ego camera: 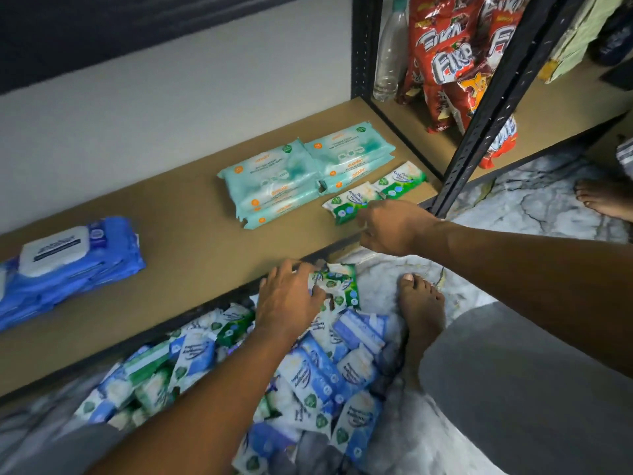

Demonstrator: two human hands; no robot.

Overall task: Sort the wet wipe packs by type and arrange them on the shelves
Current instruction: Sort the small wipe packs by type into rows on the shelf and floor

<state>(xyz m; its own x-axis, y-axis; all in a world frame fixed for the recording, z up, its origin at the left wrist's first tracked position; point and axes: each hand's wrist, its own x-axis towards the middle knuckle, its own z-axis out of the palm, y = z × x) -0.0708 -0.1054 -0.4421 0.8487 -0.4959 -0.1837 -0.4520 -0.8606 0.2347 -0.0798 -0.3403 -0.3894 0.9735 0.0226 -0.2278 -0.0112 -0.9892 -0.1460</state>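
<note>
Arms are reaching forward from a crouch. The left one is running up from the lower edge over the pile of wipe packs (318,371) on the floor (534,207). The right one is coming in from the right side toward the front lip of the shelf (178,241).

The left hand (287,299) is lying palm down at the top of the pile. Its fingers are spreading and curling round a loose green pack (340,286), gripping it just below the shelf's front edge. Blur is hiding whether it is holding one pack or several.

The right hand (394,228) is hanging over the shelf's front edge, back upward and fingers loosely bent. Its fingertips are sitting at the near end of the front green pack (342,207); whether they are pinching it, only touching it, or just clear of it cannot be told.

A second green pack (400,181) is lying just beside the first, toward the shelf post. Two stacks of teal packs (274,181) are sitting behind them. A stack of blue packs (68,269) is resting well apart at the left end of the shelf. A bare foot (421,310) is standing beside the pile.
</note>
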